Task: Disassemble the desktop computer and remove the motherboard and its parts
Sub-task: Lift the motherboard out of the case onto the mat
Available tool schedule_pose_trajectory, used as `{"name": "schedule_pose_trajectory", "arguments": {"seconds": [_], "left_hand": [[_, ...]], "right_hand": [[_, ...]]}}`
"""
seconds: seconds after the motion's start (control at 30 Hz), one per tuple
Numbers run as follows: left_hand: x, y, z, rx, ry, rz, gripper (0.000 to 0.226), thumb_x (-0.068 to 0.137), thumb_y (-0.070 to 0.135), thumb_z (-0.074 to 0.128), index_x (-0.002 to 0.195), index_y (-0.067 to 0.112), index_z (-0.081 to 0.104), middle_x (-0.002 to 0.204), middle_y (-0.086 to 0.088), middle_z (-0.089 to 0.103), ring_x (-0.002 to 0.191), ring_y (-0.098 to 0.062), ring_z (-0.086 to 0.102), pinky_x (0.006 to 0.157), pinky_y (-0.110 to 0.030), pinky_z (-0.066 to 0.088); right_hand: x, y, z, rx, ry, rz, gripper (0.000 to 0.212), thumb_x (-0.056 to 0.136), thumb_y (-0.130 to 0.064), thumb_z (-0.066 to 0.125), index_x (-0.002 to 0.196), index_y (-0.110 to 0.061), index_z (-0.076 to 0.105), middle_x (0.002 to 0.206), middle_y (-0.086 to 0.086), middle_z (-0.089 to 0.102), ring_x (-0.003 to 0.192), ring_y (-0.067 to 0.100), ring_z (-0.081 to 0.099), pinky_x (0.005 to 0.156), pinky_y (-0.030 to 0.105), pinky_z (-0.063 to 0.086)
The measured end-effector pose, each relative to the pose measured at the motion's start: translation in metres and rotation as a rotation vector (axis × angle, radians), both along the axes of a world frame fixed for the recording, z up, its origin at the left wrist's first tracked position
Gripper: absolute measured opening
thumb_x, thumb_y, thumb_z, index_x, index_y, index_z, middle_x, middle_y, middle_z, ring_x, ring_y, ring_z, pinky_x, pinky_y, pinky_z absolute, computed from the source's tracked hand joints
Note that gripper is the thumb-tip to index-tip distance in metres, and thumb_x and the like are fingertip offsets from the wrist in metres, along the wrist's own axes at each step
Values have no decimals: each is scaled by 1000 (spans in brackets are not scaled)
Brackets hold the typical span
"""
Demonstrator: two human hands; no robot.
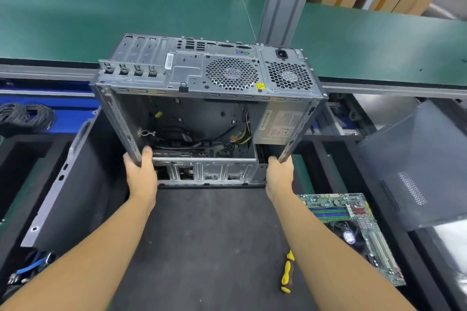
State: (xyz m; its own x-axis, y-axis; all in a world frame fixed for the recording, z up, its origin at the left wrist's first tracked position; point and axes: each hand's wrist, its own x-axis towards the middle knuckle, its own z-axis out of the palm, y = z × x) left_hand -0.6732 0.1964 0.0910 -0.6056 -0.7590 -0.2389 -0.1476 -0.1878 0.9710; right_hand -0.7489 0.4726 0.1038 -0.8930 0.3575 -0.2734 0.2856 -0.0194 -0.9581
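Holding the computer case [202,88] tilted over the dark surface [202,247], with the rear panel facing up and away and the open side turned toward the camera. Being unable to tell whether its near lower edge is touching the surface. Gripping the case's left frame edge with the left hand [141,174], thumb curled over the rim and fingers hidden behind it. Clasping the lower end of the right frame edge with the right hand [279,177], fingers wrapped round the metal. Looking into the open bay and finding the power supply [280,124] sitting in the upper right corner and loose cables [202,139] trailing along the bottom. Seeing the motherboard [364,222] lying flat at the right of the surface, apart from the case and partly hidden by the right forearm. Noticing a yellow-and-black screwdriver [286,272] lying just beside the board. Spotting a grey side panel [63,184] leaning at the left and a perforated panel [417,171] propped at the right.
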Motion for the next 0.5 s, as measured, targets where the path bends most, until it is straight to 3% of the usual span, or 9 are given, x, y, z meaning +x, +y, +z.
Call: {"name": "schedule_pose_trajectory", "arguments": {"seconds": [0.13, 0.2, 0.27, 0.33, 0.43, 0.5], "left_hand": [[0, -1, -4, 44, -40, -10, 61, 89, 61, 52, 137, 27, 40, 123, 7, 55, 110, -15, 52, 90, -28, 38], [6, 7, -3, 48, -111, 28, 74, 85, 67, 51, 138, 17, 38, 133, -7, 49, 118, -25, 50, 101, -42, 42], [20, 25, -4, -46, -201, 69, 84, 79, 70, 52, 136, 9, 43, 137, -16, 47, 125, -34, 48, 105, -54, 41], [38, 53, -12, -114, -301, 39, 80, 83, 67, 57, 136, 9, 46, 138, -15, 48, 126, -36, 47, 106, -59, 38], [58, 99, -32, -164, -479, -85, 64, 89, 56, 62, 134, 11, 51, 138, -15, 47, 125, -40, 48, 104, -60, 36], [67, 132, -42, -161, -457, -236, 50, 91, 51, 62, 123, 13, 53, 130, -11, 51, 116, -36, 54, 100, -54, 41]], "right_hand": [[7, 5, 9, 50, -26, 87, 15, 93, -26, 56, 103, -37, 55, 99, -15, 63, 94, 13, 58, 78, 30, 42], [15, 13, 13, 75, -45, 186, 43, 90, -42, 62, 130, -32, 50, 127, -8, 61, 115, 14, 56, 96, 35, 42], [32, 21, 15, 140, -103, 242, 83, 84, -51, 66, 153, -29, 25, 151, 0, 41, 136, 23, 41, 109, 43, 36], [53, 32, 12, 239, -122, 218, 89, 85, -49, 65, 156, -27, 16, 156, 6, 32, 143, 28, 27, 108, 45, 33], [83, 58, 8, 481, -166, 203, 71, 89, -36, 61, 151, -18, 30, 148, 9, 41, 136, 30, 29, 105, 44, 34], [100, 84, 7, 684, -221, 234, 63, 88, -34, 62, 144, -15, 40, 143, 10, 44, 132, 32, 35, 104, 42, 32]]}}
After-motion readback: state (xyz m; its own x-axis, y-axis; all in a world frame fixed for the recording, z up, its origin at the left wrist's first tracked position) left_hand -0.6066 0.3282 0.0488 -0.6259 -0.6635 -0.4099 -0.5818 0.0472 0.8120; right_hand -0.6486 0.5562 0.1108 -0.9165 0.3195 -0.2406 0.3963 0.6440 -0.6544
